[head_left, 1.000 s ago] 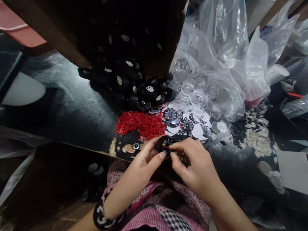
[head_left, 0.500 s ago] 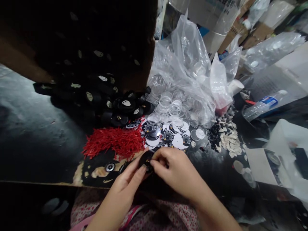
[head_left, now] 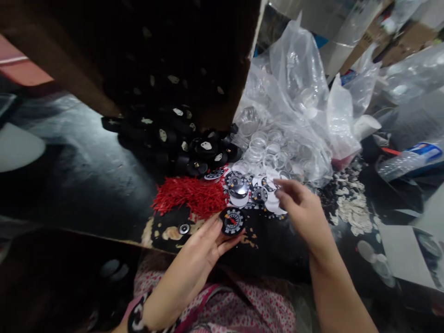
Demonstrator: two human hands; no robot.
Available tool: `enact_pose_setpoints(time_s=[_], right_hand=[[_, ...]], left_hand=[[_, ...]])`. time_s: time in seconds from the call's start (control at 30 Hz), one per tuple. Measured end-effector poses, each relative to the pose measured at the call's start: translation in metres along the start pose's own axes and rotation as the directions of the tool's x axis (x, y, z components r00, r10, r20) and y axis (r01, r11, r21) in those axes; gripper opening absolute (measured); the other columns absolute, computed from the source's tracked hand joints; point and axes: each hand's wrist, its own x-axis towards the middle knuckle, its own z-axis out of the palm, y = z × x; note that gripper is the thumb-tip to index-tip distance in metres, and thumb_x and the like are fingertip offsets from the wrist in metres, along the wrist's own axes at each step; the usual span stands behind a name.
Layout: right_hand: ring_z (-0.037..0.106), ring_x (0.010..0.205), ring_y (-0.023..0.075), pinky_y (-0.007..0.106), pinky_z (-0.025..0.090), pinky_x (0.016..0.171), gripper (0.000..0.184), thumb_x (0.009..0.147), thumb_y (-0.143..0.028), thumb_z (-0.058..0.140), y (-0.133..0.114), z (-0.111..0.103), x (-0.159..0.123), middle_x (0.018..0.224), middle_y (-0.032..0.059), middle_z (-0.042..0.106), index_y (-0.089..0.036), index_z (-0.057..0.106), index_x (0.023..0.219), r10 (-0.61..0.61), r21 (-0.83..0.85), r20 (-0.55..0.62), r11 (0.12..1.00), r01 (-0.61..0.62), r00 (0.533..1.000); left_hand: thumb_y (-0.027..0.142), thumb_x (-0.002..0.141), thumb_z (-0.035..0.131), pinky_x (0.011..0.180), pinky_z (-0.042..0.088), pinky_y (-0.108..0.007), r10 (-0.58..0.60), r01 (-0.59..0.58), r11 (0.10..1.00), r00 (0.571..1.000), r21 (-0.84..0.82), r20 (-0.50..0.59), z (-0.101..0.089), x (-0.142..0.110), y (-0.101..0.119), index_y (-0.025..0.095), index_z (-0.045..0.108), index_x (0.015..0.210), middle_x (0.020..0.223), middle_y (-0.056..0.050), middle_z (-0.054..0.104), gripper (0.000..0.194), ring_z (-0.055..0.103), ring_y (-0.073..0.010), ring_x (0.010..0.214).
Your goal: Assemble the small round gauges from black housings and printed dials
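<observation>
My left hand (head_left: 203, 247) holds a small round black gauge (head_left: 232, 220) with a printed dial and a red needle, pinched between thumb and fingers above the table edge. My right hand (head_left: 301, 210) has reached out to the right of it, over the scattered dial faces (head_left: 249, 187) and clear lenses; its fingers are bent and partly blurred, and nothing shows in them. A heap of thin red needles (head_left: 190, 196) lies just left of the gauge. Black round housings (head_left: 194, 148) are piled behind the needles.
A clear plastic bag (head_left: 294, 111) full of transparent round lenses sits behind the dials. Pale paper bits (head_left: 354, 208) are strewn at the right. A dark cardboard box (head_left: 156, 51) looms over the housings. A plastic bottle (head_left: 405, 159) lies far right.
Both hands were pinched together on the gauge; now my right hand has let go and moved right toward the dials and lenses. My left hand keeps the gauge, its dial facing up.
</observation>
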Motion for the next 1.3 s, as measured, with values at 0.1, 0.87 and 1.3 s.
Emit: enact_pose_setpoints(time_s=[0.1, 0.87, 1.3], right_hand=[[0.062, 0.084, 0.0169, 0.031, 0.051, 0.077, 0.026, 0.092, -0.023, 0.055, -0.021, 0.016, -0.032, 0.094, 0.0038, 0.063, -0.025, 0.068, 0.115, -0.165, 0.166, 0.179, 0.977, 0.136, 0.970], [0.052, 0.060, 0.0137, 0.025, 0.034, 0.063, 0.033, 0.099, -0.032, 0.041, -0.021, 0.048, -0.041, 0.062, -0.0034, 0.054, -0.021, 0.050, 0.070, -0.267, 0.005, 0.151, 0.963, 0.269, 0.952], [0.057, 0.066, 0.0168, 0.027, 0.039, 0.061, 0.031, 0.098, -0.038, 0.042, -0.024, 0.058, -0.048, 0.070, -0.0004, 0.062, -0.022, 0.059, 0.077, -0.222, 0.104, 0.347, 0.975, 0.198, 0.911]], left_hand=[[0.039, 0.089, 0.063, 0.091, 0.058, -0.033, -0.006, 0.005, 1.000, 0.998, 0.029, 0.058, 0.000, 0.000, 0.001, 0.025, 0.072, 0.110, 0.126, -0.006, 0.068, 0.027, 0.065, -0.0241, 0.112], [0.035, 0.088, 0.061, 0.104, 0.046, -0.029, 0.101, -0.182, 0.758, 0.981, 0.627, 0.163, -0.019, -0.025, -0.002, 0.032, 0.063, 0.125, 0.131, 0.001, 0.066, 0.037, 0.059, -0.0218, 0.123], [0.034, 0.093, 0.047, 0.099, 0.049, -0.045, 0.722, -0.126, -0.064, 0.679, 0.990, 0.134, -0.157, -0.056, 0.078, 0.024, 0.061, 0.119, 0.117, -0.008, 0.069, 0.030, 0.064, -0.0250, 0.110]])
